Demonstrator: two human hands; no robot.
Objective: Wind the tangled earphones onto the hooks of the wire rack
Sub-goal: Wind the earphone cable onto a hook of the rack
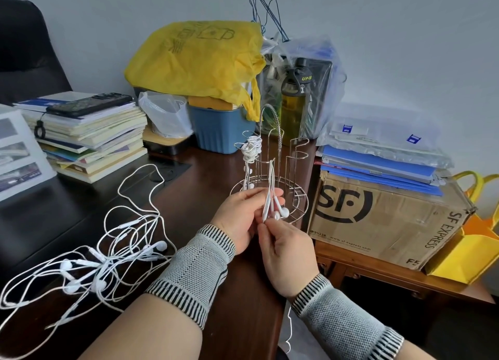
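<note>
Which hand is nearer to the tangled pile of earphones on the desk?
Left. The left hand is just right of the pile, holding an earphone cable in front of the rack. The right hand is farther right, pinching the same cable.

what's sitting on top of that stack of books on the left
A dark phone lies flat on top of the stack of books, its looped strap hanging over the near edge. Whatever the top cover shows beneath the phone is hidden.

Both forearms are bare. Each wrist wears a knitted band: the left wrist band [193, 272] and the right wrist band [343, 324] are grey with a fine dotted weave, and both edges have short black and white stripes.
</note>
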